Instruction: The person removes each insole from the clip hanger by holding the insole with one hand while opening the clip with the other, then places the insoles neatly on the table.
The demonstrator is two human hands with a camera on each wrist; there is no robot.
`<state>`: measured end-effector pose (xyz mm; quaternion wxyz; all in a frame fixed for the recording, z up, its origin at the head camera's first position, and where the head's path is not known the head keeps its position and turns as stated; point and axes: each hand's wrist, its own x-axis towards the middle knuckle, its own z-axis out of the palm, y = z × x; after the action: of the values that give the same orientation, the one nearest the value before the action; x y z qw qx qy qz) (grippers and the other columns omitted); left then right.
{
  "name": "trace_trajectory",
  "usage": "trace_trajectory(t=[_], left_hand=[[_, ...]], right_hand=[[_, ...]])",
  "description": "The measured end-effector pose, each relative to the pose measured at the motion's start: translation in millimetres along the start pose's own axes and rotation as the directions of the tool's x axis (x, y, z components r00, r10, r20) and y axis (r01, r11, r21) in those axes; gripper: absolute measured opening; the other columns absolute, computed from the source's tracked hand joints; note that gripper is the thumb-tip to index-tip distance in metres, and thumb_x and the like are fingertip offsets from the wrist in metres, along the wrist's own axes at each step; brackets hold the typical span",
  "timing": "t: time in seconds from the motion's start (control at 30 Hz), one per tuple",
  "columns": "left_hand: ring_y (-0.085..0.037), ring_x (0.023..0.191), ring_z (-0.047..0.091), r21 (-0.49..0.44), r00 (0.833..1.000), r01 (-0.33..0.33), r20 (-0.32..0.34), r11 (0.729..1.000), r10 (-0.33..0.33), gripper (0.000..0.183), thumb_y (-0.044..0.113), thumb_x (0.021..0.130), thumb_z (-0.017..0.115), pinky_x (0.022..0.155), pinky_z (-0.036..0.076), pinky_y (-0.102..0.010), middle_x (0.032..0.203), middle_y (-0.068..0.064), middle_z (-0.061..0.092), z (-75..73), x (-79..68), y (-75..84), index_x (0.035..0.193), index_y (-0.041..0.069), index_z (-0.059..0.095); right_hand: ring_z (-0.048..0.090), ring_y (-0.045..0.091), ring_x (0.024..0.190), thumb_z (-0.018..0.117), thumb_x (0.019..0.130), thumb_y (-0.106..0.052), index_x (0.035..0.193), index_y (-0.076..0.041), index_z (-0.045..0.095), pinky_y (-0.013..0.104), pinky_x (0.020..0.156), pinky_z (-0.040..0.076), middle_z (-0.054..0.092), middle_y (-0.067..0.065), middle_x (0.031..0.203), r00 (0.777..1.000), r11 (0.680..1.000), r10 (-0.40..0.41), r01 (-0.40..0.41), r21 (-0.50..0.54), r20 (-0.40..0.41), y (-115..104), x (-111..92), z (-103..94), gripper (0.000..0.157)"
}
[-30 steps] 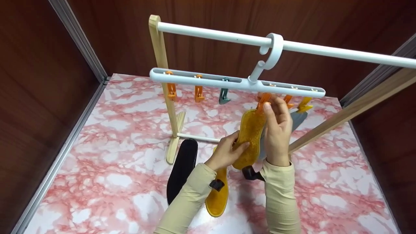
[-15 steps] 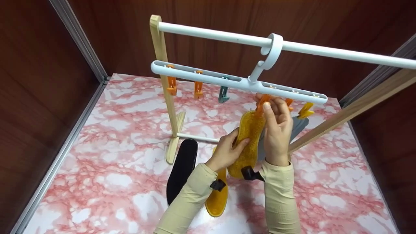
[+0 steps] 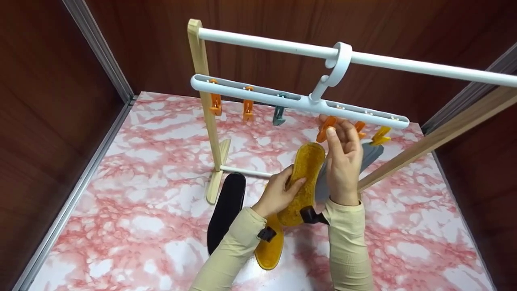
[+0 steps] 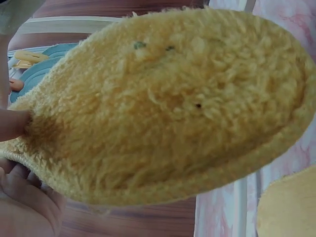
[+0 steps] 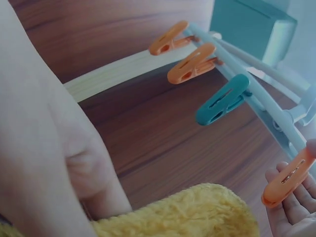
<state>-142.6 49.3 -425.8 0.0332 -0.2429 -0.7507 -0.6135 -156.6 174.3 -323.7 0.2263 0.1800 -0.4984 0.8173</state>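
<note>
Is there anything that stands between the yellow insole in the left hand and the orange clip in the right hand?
Nothing visible does. The yellow insole, gripped by the left hand, has its upper end just below the orange clip, which the right hand pinches; the head and right wrist views show only a gap between them.

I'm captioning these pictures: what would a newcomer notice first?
Probably the fuzzy yellow insole, held up by the left hand near the middle of the head view. Above it, the right hand pinches an orange clip on the white hanger. A black insole stands out on the pink marbled surface to the left.
</note>
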Motion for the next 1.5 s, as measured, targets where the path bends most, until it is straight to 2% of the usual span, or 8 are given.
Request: trace_trajectory(t=[0.23,0.43,0.6,0.73,0.93,1.2,1.4,1.5], left_hand=[[-0.022,0.087,0.065,-0.012,1.000,0.008,-0.007,1.000,-0.008,0.026,0.014,0.096,0.056,0.075,0.052,-0.026,0.100,-0.017,0.068,-3.1,-9.6,-8.1,0.115,-0.003,0.058],[-0.020,0.085,0.064,0.028,0.997,0.058,-0.052,0.998,-0.056,0.024,0.019,0.096,0.057,0.075,0.052,-0.029,0.096,-0.014,0.069,-9.5,-21.1,-13.4,0.110,0.000,0.060],[-0.021,0.081,0.063,0.058,0.993,0.094,-0.082,0.994,-0.089,0.022,0.019,0.094,0.059,0.072,0.051,-0.029,0.093,-0.013,0.069,-15.5,-29.8,-19.0,0.107,0.001,0.060],[-0.023,0.082,0.064,0.080,0.990,0.113,-0.093,0.990,-0.106,0.023,0.017,0.093,0.060,0.072,0.052,-0.030,0.094,-0.015,0.069,-18.7,-35.3,-24.4,0.107,-0.001,0.061],[-0.029,0.091,0.066,0.105,0.987,0.148,-0.077,0.983,-0.140,0.029,0.016,0.092,0.060,0.077,0.054,-0.036,0.103,-0.019,0.069,-19.5,-41.0,-32.8,0.114,-0.003,0.060],[-0.029,0.091,0.066,0.100,0.974,0.225,-0.045,0.969,-0.221,0.028,0.016,0.092,0.060,0.076,0.053,-0.036,0.103,-0.018,0.069,-17.9,-43.5,-38.9,0.113,-0.002,0.061],[-0.030,0.094,0.065,0.042,0.954,0.300,0.015,0.953,-0.300,0.032,0.016,0.091,0.061,0.079,0.054,-0.038,0.107,-0.020,0.068,-16.8,-45.3,-44.7,0.117,-0.003,0.060],[-0.031,0.093,0.065,0.037,0.944,0.326,0.038,0.945,-0.328,0.031,0.016,0.091,0.062,0.077,0.055,-0.039,0.106,-0.021,0.067,-15.4,-46.3,-49.6,0.114,-0.004,0.060]], right_hand=[[0.058,0.026,0.112,0.058,0.091,0.003,0.118,0.002,0.056,0.027,0.093,0.046,0.062,0.014,0.115,0.998,1.000,0.018,-0.018,-0.006,-0.052,0,-3,-2.5,0.027],[0.057,0.021,0.107,0.059,0.090,0.005,0.116,0.001,0.059,0.027,0.090,0.048,0.061,0.012,0.112,0.997,1.000,0.006,-0.007,-0.007,-0.079,3,-5,-5.5,0.027],[0.059,0.020,0.108,0.064,0.088,0.002,0.120,0.002,0.059,0.027,0.092,0.049,0.062,0.011,0.114,0.995,0.997,0.010,-0.017,-0.069,-0.097,4,-8,-6.9,0.032],[0.059,0.021,0.109,0.062,0.088,0.004,0.124,0.004,0.057,0.027,0.094,0.049,0.062,0.010,0.116,0.993,0.992,0.010,-0.025,-0.127,-0.118,6,-10,-8.7,0.036],[0.060,0.019,0.107,0.056,0.089,0.008,0.121,0.003,0.059,0.026,0.095,0.047,0.063,0.008,0.115,0.991,0.988,-0.009,-0.011,-0.152,-0.135,9,-13,-11.9,0.032],[0.061,0.019,0.106,0.055,0.092,0.005,0.122,0.003,0.058,0.027,0.098,0.045,0.064,0.009,0.113,0.997,0.990,-0.029,0.019,-0.139,-0.072,9,-17,-14.8,0.030],[0.060,0.018,0.109,0.058,0.090,0.004,0.126,0.002,0.057,0.025,0.097,0.046,0.063,0.007,0.117,0.997,0.967,-0.031,0.013,-0.256,-0.066,8,-23,-17.8,0.035],[0.060,0.019,0.111,0.059,0.090,0.003,0.127,0.001,0.056,0.026,0.097,0.046,0.062,0.006,0.120,0.998,0.958,-0.028,0.009,-0.288,-0.062,8,-25,-19.5,0.037]])
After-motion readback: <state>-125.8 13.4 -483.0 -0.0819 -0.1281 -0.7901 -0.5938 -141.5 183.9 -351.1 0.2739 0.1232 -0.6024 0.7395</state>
